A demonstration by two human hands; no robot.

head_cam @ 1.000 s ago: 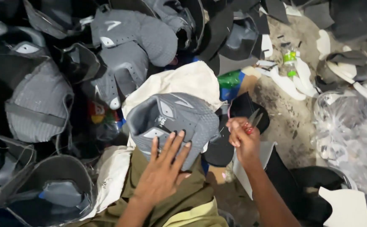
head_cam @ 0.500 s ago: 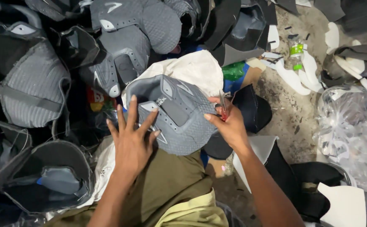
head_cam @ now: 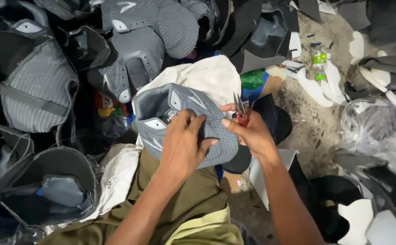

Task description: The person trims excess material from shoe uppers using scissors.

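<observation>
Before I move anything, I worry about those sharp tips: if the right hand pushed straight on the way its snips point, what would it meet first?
The right hand aims the red-handled snips up and away. The white cloth looks first in line, though depth is unclear.

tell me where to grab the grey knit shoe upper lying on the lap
Probably the grey knit shoe upper is best taken at its near edge, coming from the left, as the left hand does: it drapes flat over the knee, and the right hand with small red-handled snips occupies the right edge.
</observation>
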